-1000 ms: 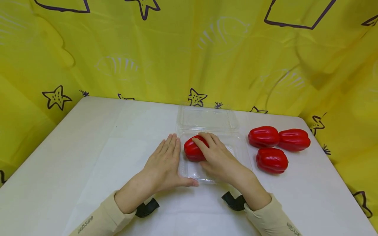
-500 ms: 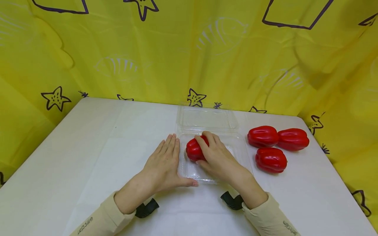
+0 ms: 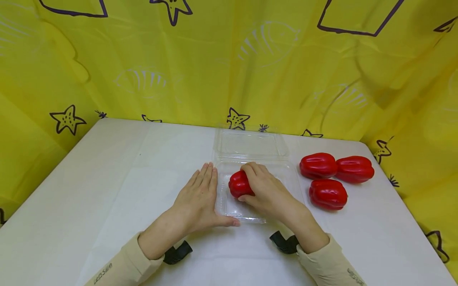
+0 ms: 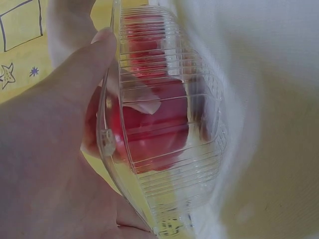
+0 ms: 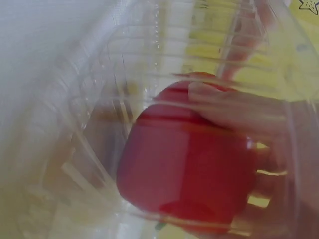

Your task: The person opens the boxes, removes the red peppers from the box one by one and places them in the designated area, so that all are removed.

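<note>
A clear plastic clamshell container [image 3: 291,174] lies opened on the white table, its lid [image 3: 251,143] folded back toward the curtain. Inside the base, my right hand [image 3: 270,194] grips a red bell pepper [image 3: 239,184], fingers over the far side and thumb on the near side. My left hand [image 3: 196,202] lies along the container's left wall with straight fingers, its thumb stretched along the near rim. Through the ribbed plastic, the left wrist view shows the bell pepper [image 4: 154,132] with a thumb on it. The right wrist view shows the bell pepper [image 5: 187,164] close up.
On the right of the table lie three more red bell peppers: one at the back [image 3: 318,165], one beside it [image 3: 355,169] and one nearer [image 3: 328,194]. A yellow patterned curtain [image 3: 200,79] hangs behind the table and at both sides.
My right hand has shifted the bell pepper slightly right, away from the container's left wall, and turned it a little. The left hand stays in place.
</note>
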Available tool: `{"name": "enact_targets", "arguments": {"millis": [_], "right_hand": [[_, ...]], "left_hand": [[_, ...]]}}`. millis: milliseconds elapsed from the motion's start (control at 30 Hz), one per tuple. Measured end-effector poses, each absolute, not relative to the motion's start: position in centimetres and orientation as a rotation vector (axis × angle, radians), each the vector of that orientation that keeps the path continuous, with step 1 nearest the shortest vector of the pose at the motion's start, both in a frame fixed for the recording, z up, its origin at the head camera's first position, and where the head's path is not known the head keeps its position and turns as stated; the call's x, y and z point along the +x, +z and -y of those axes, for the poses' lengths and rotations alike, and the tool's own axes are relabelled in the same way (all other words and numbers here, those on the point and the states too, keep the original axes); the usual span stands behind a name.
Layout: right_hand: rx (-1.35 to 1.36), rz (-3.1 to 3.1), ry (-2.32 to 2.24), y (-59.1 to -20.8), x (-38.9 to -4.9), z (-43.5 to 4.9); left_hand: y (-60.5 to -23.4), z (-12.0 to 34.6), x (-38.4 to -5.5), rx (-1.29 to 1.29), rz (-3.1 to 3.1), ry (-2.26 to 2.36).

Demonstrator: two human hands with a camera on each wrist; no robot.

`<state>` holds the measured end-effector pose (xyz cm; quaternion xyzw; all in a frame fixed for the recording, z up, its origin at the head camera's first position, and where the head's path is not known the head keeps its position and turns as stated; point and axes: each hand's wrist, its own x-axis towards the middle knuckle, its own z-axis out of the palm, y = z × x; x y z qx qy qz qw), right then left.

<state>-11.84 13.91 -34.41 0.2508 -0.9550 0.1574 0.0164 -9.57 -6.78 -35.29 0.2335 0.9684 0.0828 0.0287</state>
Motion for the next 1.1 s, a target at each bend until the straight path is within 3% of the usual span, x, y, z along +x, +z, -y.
{"name": "enact_targets", "arguments": {"millis": [1100], "right_hand": [[0.732, 2.877, 0.556, -31.2, -11.1, -16.8]], "left_hand": [[-35.2, 6.8, -9.6, 0.696, -2.971, 0.298]]}}
